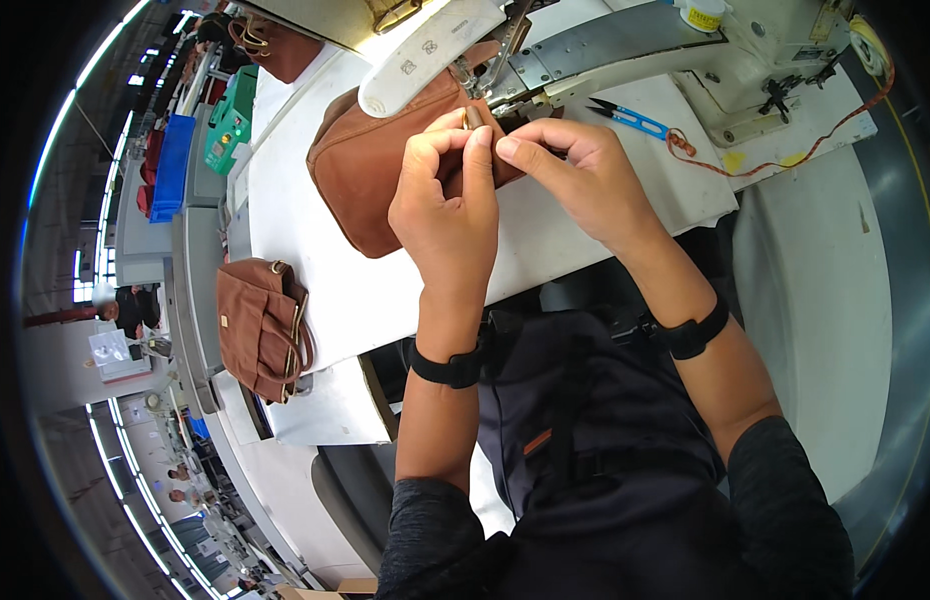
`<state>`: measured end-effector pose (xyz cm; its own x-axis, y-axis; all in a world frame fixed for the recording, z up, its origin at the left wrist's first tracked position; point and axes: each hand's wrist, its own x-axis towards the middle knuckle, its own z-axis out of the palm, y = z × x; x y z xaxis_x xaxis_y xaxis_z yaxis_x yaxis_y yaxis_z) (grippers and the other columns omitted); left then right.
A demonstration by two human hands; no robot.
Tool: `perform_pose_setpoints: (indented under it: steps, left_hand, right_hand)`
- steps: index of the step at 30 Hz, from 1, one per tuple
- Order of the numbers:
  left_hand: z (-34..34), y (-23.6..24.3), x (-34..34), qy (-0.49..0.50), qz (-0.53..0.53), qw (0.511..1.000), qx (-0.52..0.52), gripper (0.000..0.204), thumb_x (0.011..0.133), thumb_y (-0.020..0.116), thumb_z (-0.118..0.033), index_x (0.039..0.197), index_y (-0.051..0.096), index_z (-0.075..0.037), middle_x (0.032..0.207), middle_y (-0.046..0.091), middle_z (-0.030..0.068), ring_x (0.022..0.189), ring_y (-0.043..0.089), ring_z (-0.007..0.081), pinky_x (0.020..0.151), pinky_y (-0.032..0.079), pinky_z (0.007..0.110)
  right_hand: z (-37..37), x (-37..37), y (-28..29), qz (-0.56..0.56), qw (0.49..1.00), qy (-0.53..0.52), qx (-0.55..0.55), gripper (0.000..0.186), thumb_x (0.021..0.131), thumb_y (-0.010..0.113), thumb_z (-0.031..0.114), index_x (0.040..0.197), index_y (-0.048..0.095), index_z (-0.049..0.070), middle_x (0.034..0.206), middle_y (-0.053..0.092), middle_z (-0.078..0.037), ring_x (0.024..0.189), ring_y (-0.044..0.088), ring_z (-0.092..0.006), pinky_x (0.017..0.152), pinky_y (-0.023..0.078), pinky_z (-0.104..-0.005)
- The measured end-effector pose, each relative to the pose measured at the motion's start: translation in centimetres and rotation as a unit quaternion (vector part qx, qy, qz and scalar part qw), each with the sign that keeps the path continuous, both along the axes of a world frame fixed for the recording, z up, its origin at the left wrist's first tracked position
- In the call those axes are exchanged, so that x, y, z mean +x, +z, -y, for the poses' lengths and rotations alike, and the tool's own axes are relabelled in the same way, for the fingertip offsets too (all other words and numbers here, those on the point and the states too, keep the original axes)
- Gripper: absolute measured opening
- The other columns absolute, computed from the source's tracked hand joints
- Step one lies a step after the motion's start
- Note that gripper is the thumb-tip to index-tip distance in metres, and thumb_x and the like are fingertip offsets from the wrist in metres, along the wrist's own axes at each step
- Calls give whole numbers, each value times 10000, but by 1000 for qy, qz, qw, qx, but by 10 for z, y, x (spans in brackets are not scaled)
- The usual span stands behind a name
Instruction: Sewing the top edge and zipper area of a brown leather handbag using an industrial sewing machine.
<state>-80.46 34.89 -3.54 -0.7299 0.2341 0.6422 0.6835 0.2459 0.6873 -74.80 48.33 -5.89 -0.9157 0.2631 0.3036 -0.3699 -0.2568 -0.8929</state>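
On the white table (315, 230), a rounded tan-brown leather bag (360, 165).

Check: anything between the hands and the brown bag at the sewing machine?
Nothing visible. Left hand and right hand already rest on the brown leather bag, fingertips pinching a small part at its top edge; whether that is a zipper pull cannot be told.

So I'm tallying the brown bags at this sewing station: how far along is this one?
One brown bag lies aside at the table's left edge, seemingly finished. The left hand and right hand pinch a small part on the bag at the machine. The blue snips lie unused. What remains can't be judged.
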Motion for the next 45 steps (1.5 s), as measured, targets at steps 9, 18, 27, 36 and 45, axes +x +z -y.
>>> perform_pose_setpoints:
  steps: [9, 18, 27, 36, 45]
  left_hand:
    - [-1, 12, -8, -40, 101, 994, 27, 130, 979, 714, -74, 963, 626, 20, 1126, 757, 160, 907, 751, 179, 784, 597, 283]
    - [-5, 10, -18, 10, 49, 999, -21, 117, 991, 697, -99, 983, 649, 7, 980, 766, 152, 865, 767, 191, 754, 590, 290]
    - [-6, 13, -31, -11, 66, 998, 0, 117, 987, 686, -85, 1006, 675, 30, 868, 759, 136, 818, 767, 195, 734, 583, 291]
    - [-1, 26, -37, -11, 62, 995, -74, 170, 983, 679, -111, 1040, 689, 49, 904, 758, 140, 806, 741, 202, 739, 574, 305]
    - [19, 0, 13, 49, -258, 935, -237, 375, 935, 636, 32, 1302, 664, -40, 1371, 660, 125, 1323, 581, 343, 1134, 428, 454]
  right_hand:
    - [1, -11, 10, 12, 1000, -23, -17, 206, 985, 680, 139, 979, 753, -54, 871, 758, -70, 823, 711, -116, 776, 570, -257]
    - [5, -16, 20, 33, 998, -59, -20, 193, 943, 660, 102, 924, 760, -62, 817, 753, -77, 777, 695, -105, 728, 561, -257]
    - [1, -23, 24, 62, 996, -62, 12, 248, 920, 694, 166, 918, 773, -69, 785, 757, -79, 726, 677, -99, 679, 534, -253]
    - [-31, -3, 40, 124, 986, 76, 83, 292, 991, 673, 207, 1149, 761, -23, 1075, 769, -83, 1018, 682, -119, 942, 504, -271]
    - [-13, -13, -21, -50, 949, -136, 279, 205, 968, 690, 225, 1021, 742, 34, 794, 716, -77, 772, 607, -198, 808, 492, -303]
